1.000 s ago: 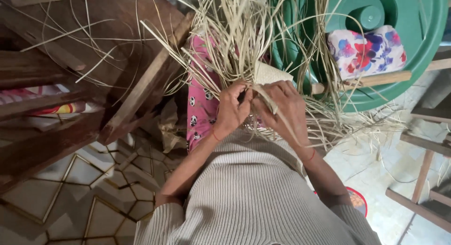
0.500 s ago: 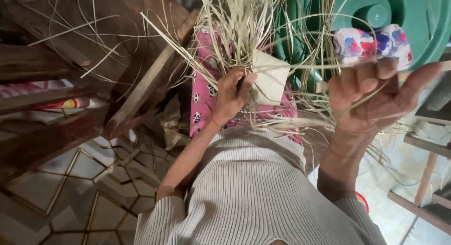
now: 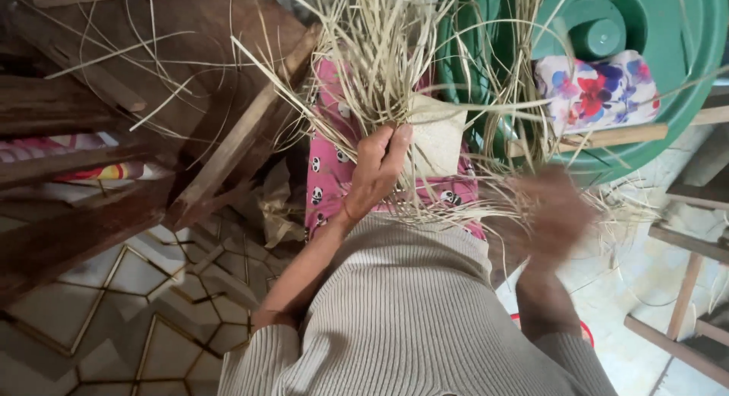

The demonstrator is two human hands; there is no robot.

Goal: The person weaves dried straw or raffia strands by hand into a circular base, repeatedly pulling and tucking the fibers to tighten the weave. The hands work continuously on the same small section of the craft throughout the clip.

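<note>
Pale dry straw strips [image 3: 380, 54], a loose bundle fanning up and away from me, long axis running from my lap toward the top of view; woven straw patch [image 3: 439, 134] sits at its base on my pink patterned lap cloth [image 3: 326, 168]; my left hand [image 3: 377, 168] is clamped around the bundle just beside the patch; my right hand [image 3: 554, 214] is blurred, off to the right, apart from the bundle, grip state unreadable; left is nearer. Dark wooden frame [image 3: 114, 138] left; green plastic tub [image 3: 668, 85] right; tiled floor [image 3: 114, 290] below.
</note>
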